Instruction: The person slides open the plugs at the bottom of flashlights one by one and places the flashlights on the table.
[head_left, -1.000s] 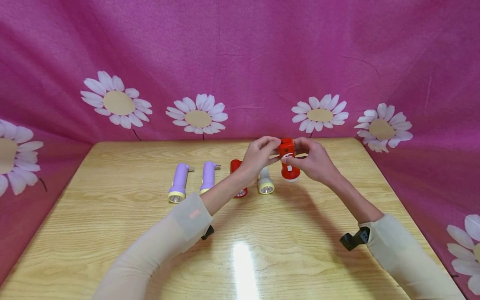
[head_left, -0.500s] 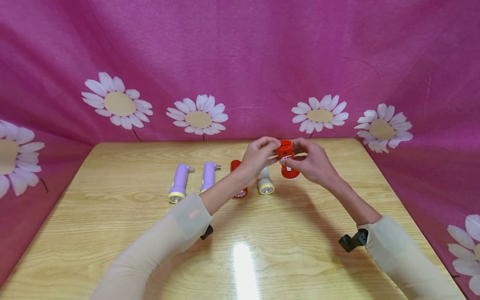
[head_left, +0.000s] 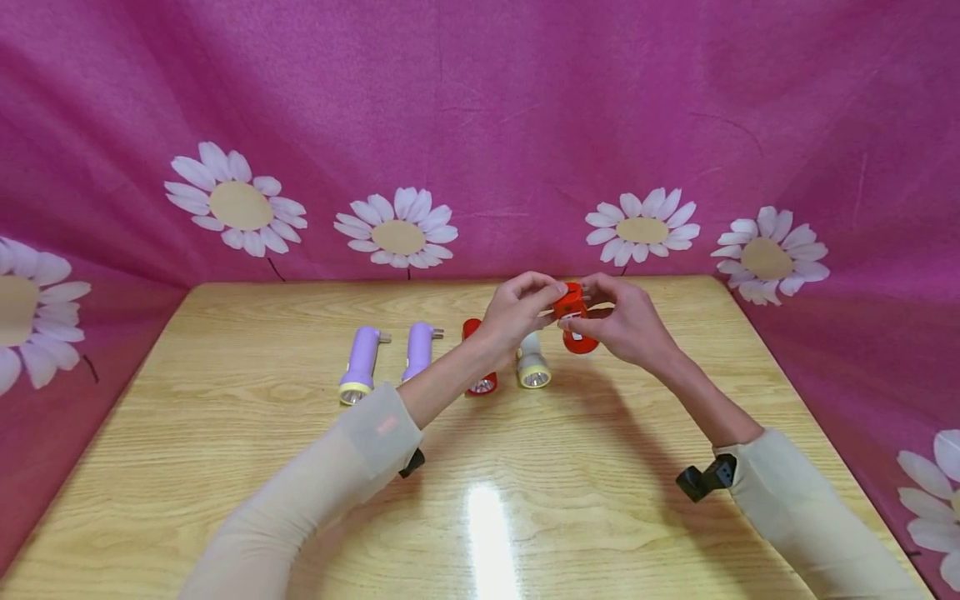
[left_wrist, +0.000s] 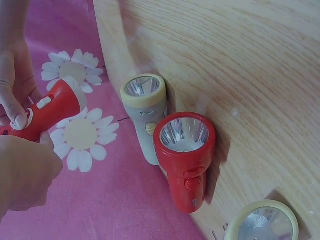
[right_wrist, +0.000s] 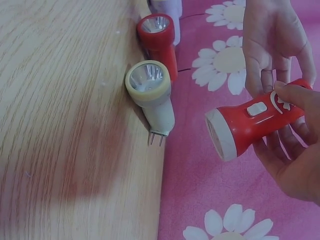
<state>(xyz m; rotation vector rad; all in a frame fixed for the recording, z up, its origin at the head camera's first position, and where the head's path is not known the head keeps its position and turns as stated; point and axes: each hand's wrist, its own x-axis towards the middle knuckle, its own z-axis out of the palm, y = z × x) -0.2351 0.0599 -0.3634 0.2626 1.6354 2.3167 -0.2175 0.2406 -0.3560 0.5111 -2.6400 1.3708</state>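
Note:
My right hand (head_left: pixel 633 323) grips a red flashlight (head_left: pixel 576 321) above the far part of the table, its thumb across the white emblem. My left hand (head_left: pixel 517 312) pinches the tail end of the same flashlight from the other side. In the right wrist view this flashlight (right_wrist: pixel 250 122) shows a white rim and a white switch, with its lens end pointing away from the palm. The left wrist view has my left hand (left_wrist: pixel 30 172) below the flashlight's body. A white flashlight with a yellow rim (head_left: pixel 533 367) lies just below the hands.
Left of the white one lies another red flashlight (head_left: pixel 480 379), partly behind the left forearm. Two purple flashlights (head_left: pixel 362 362) with metal plug prongs lie farther left. The wooden table (head_left: pixel 585 500) ends at a pink flowered cloth (head_left: pixel 517 125) behind and at both sides.
The held red flashlight has tilted, so it looks shorter in the head view and its white rim no longer shows. Both hands stay almost in place; the flashlights on the table lie unchanged.

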